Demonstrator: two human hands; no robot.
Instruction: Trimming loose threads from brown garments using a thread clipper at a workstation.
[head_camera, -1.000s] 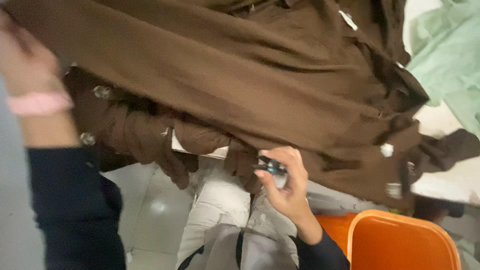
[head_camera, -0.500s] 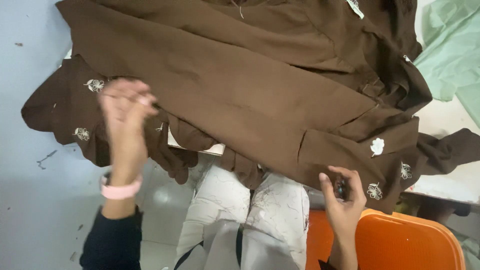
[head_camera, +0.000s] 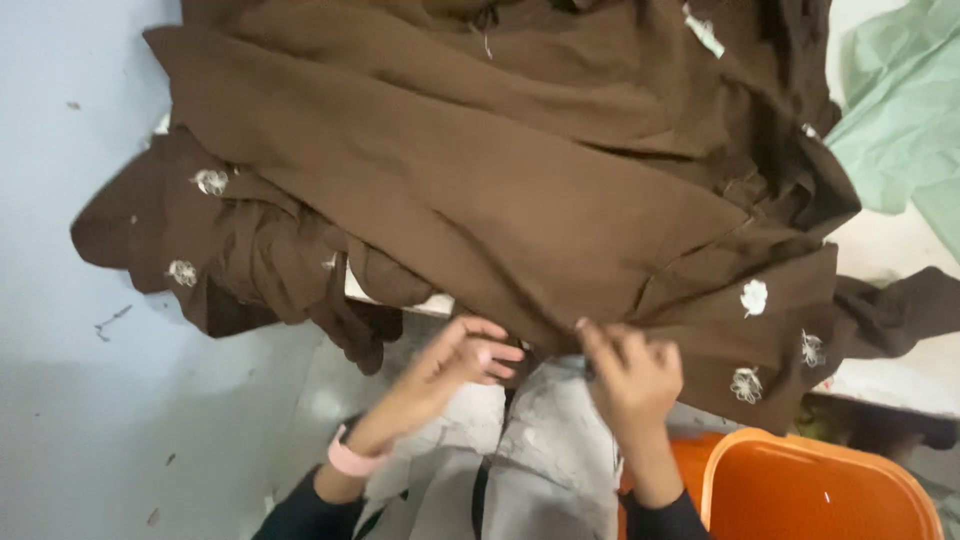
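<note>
- Nearest to me, my lap in pale grey trousers (head_camera: 545, 470) and dark sleeves; an orange plastic tub (head_camera: 820, 495) with a smooth, rounded rim sits just beside my right forearm.
- My left hand (head_camera: 450, 365), a pink band (head_camera: 352, 460) on its wrist, reaches up with fingers spread and loose, holding nothing, just below the hem of the brown garment (head_camera: 500, 200).
- My right hand (head_camera: 630, 375) is closed on that hem, fingers pinching the fabric edge where it hangs over the counter's (head_camera: 900, 385) front; I cannot tell whether anything small is tucked inside the grip.
- I judge the work in hand to be going along the hem by touch; the next move seems to call for the free left hand to take the edge beside the right, so the cloth is held taut between them.
- Farther off, the garment lies heaped across the counter: soft, matt, heavily folded, with small white embroidered flowers (head_camera: 753, 297) on the lower panels and on the bunched part at left.
- Beyond, at far right, pale green cloth (head_camera: 900, 130) lies crumpled.
</note>
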